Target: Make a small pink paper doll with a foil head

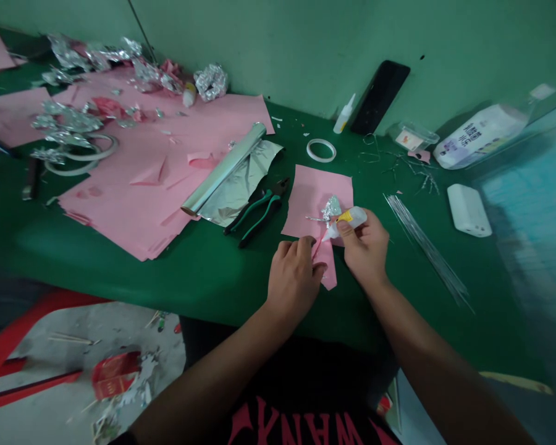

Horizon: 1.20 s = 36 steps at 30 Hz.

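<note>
My right hand (367, 248) is closed around a small white glue bottle (354, 216) with a yellow label, its nozzle tilted down to the left. The nozzle tip is at a folded strip of pink paper (327, 266). With its fingers pinched, my left hand (297, 275) grips the left side of that strip. Just beyond the hands, a small crumpled foil figure (331, 209) lies on a square sheet of pink paper (308, 188). Whether the strip is joined to the foil figure I cannot tell.
Green-handled pliers (262, 213) and a foil roll (227, 167) lie to the left, by large pink sheets (134, 185). A tape ring (321, 150), second glue bottle (344, 115) and black phone (380, 97) are behind. Thin wires (426, 247) and a white box (469, 210) lie right.
</note>
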Each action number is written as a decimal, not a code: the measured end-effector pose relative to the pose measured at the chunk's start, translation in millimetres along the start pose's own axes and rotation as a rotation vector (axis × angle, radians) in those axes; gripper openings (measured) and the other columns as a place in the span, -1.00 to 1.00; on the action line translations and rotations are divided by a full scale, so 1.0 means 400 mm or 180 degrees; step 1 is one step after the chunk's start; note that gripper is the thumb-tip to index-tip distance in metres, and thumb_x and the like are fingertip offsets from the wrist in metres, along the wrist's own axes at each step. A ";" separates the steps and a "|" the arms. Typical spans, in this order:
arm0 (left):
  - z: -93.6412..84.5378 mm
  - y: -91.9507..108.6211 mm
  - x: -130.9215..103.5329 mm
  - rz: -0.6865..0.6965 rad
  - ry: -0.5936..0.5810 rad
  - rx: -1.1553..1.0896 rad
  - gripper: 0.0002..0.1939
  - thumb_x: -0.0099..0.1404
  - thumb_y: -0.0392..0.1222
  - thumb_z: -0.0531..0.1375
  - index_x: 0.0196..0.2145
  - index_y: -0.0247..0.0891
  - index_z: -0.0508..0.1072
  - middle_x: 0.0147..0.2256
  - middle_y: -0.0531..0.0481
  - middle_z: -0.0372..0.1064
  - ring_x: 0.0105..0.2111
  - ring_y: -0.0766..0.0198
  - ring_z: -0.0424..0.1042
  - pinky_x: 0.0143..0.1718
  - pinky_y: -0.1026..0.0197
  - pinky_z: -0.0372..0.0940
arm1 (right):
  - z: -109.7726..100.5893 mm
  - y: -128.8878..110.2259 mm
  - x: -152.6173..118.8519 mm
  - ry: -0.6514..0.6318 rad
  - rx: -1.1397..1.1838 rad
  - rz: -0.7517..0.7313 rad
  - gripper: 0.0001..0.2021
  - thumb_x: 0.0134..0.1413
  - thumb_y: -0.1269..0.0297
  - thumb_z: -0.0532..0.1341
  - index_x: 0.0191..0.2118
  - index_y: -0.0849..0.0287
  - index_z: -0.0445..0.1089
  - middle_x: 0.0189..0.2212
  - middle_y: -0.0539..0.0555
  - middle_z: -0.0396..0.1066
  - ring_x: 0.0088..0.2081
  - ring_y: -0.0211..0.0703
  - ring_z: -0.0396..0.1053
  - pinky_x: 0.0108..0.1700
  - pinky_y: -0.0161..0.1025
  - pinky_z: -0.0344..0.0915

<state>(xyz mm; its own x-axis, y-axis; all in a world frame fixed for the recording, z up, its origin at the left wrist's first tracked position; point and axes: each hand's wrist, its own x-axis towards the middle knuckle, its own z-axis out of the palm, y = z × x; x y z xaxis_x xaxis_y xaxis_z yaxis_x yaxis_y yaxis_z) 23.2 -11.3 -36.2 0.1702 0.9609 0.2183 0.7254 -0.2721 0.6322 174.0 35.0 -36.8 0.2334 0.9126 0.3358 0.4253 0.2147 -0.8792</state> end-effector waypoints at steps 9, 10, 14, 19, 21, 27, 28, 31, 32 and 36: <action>0.001 -0.004 0.000 0.0056 0.0010 -0.0003 -0.57 0.18 -0.26 0.35 -0.05 -0.22 0.28 -0.18 -0.06 0.46 -0.16 0.04 0.37 -0.13 0.03 0.32 | 0.015 -0.031 0.039 -0.0426 -0.0307 -0.0119 -0.82 0.07 0.15 0.29 -0.25 0.12 0.40 -0.41 0.02 0.50 -0.38 -0.13 0.45 -0.30 -0.19 0.37; 0.000 -0.003 0.000 0.0059 0.0010 0.0002 -0.57 0.18 -0.26 0.35 -0.05 -0.22 0.28 -0.18 -0.06 0.46 -0.16 0.04 0.37 -0.13 0.03 0.32 | 0.013 -0.035 0.042 -0.0452 -0.0358 -0.0120 -0.82 0.07 0.15 0.29 -0.26 0.12 0.39 -0.42 0.02 0.49 -0.39 -0.13 0.45 -0.31 -0.20 0.36; -0.003 -0.001 0.000 0.0048 -0.0038 -0.0001 -0.58 0.19 -0.26 0.34 -0.06 -0.22 0.27 -0.18 -0.06 0.45 -0.15 0.03 0.37 -0.13 0.03 0.32 | 0.004 -0.043 0.047 -0.0494 -0.0446 -0.0087 -0.83 0.08 0.14 0.27 -0.27 0.11 0.39 -0.43 0.01 0.48 -0.38 -0.12 0.45 -0.31 -0.20 0.35; -0.002 -0.002 -0.001 0.0011 -0.0066 -0.0011 -0.57 0.20 -0.26 0.33 -0.03 -0.24 0.27 -0.18 -0.08 0.45 -0.14 0.02 0.35 -0.12 0.01 0.32 | 0.006 -0.036 0.054 -0.0604 -0.0510 -0.0227 -0.81 0.08 0.14 0.28 -0.25 0.12 0.39 -0.44 0.02 0.48 -0.41 -0.14 0.43 -0.34 -0.21 0.34; -0.002 -0.002 0.000 0.0004 -0.0068 -0.0021 -0.57 0.20 -0.26 0.33 -0.03 -0.24 0.27 -0.17 -0.09 0.46 -0.14 0.02 0.35 -0.12 0.01 0.32 | 0.008 -0.032 0.059 -0.0635 -0.0651 -0.0329 -0.81 0.07 0.13 0.29 -0.26 0.12 0.39 -0.45 0.01 0.47 -0.43 -0.15 0.42 -0.36 -0.22 0.32; -0.003 -0.002 0.000 -0.0012 -0.0079 -0.0019 -0.56 0.20 -0.26 0.33 -0.02 -0.24 0.27 -0.16 -0.09 0.46 -0.13 0.02 0.35 -0.12 0.01 0.32 | 0.006 -0.023 0.076 -0.0761 -0.0708 -0.0418 -0.80 0.08 0.13 0.29 -0.24 0.12 0.40 -0.42 0.01 0.50 -0.39 -0.15 0.45 -0.32 -0.22 0.34; -0.003 -0.003 0.000 -0.0019 -0.0074 -0.0018 -0.57 0.20 -0.26 0.33 -0.02 -0.23 0.27 -0.17 -0.08 0.46 -0.13 0.02 0.35 -0.12 0.01 0.32 | 0.004 -0.025 0.078 -0.0785 -0.0722 -0.0429 -0.80 0.07 0.14 0.30 -0.24 0.11 0.40 -0.41 0.01 0.50 -0.38 -0.14 0.46 -0.31 -0.21 0.34; -0.003 -0.003 -0.001 -0.0029 -0.0068 -0.0025 -0.58 0.21 -0.25 0.33 -0.04 -0.23 0.27 -0.18 -0.07 0.46 -0.13 0.02 0.36 -0.12 0.01 0.32 | -0.006 -0.038 0.083 -0.0786 -0.0503 -0.0319 -0.78 0.05 0.12 0.32 -0.23 0.10 0.40 -0.37 0.03 0.53 -0.33 -0.12 0.48 -0.25 -0.18 0.39; -0.003 -0.002 -0.001 -0.0034 -0.0069 -0.0030 -0.58 0.21 -0.25 0.33 -0.04 -0.23 0.27 -0.17 -0.08 0.46 -0.12 0.01 0.36 -0.13 0.02 0.32 | -0.012 -0.044 0.086 -0.0749 -0.0307 -0.0239 -0.77 0.05 0.11 0.32 -0.22 0.10 0.40 -0.34 0.04 0.54 -0.31 -0.11 0.49 -0.23 -0.16 0.41; -0.002 0.000 -0.001 -0.0045 -0.0090 -0.0038 -0.59 0.23 -0.26 0.30 -0.01 -0.22 0.26 -0.15 -0.10 0.47 -0.09 -0.01 0.37 -0.17 0.03 0.32 | -0.060 -0.057 0.099 -0.0153 0.0668 -0.0179 -0.76 0.06 0.12 0.31 -0.18 0.07 0.37 -0.29 0.06 0.51 -0.25 -0.07 0.51 -0.17 -0.07 0.46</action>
<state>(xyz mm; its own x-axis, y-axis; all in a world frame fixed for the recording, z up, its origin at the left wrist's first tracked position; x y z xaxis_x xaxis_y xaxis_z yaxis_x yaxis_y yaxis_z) 22.6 -11.6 -35.5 0.1789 0.9657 0.1884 0.7199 -0.2590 0.6439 194.6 57.9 4.6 0.1703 0.9116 0.3743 0.2439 0.3290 -0.9123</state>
